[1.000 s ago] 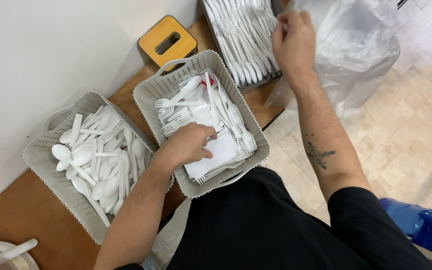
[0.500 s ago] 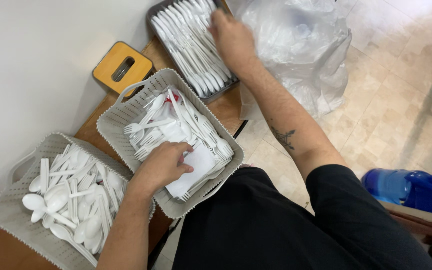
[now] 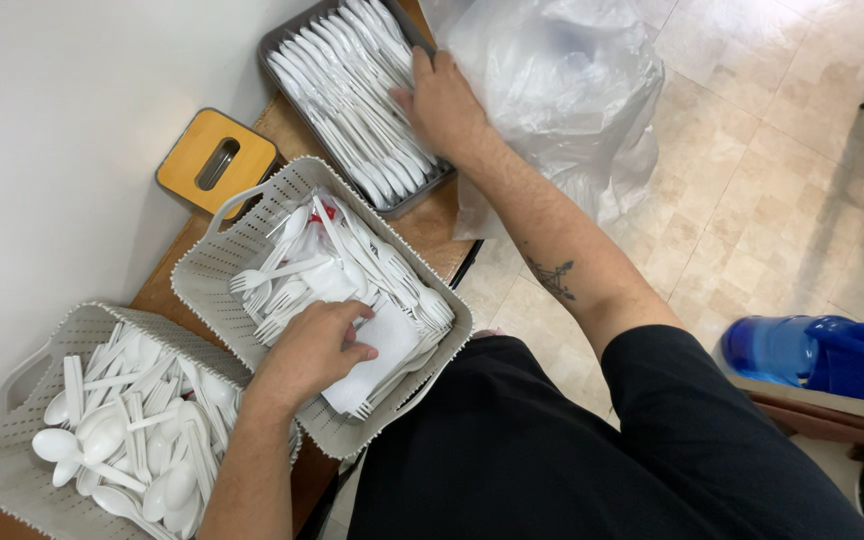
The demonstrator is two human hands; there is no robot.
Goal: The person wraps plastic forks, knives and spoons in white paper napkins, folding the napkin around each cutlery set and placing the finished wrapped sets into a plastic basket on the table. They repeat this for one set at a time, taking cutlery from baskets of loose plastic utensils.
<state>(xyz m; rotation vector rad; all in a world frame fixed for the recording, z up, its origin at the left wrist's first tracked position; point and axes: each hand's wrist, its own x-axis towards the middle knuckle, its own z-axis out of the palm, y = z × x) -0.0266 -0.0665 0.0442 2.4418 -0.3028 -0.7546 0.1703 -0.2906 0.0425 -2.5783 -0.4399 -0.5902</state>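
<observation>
**Both hands in cutlery containers, head view**

My left hand [image 3: 317, 345] lies palm down, fingers curled, in the middle grey basket [image 3: 252, 235], resting on a white napkin [image 3: 382, 350] and on the white plastic forks [image 3: 282, 285]; I cannot tell whether it grips anything. The forks lie mostly with tines toward the basket's left end, long axes roughly along the basket's length.

My right hand [image 3: 444, 100] presses flat, fingers spread, on the white knives [image 3: 352, 90] in the dark tray [image 3: 282, 40]. The knives lie side by side, long axes across the tray.

A clear plastic bag [image 3: 562, 90] touches the tray. Nearer me, a second basket [image 3: 12, 480] holds spoons [image 3: 112, 450]. All sit on the wooden surface [image 3: 432, 225].
</observation>
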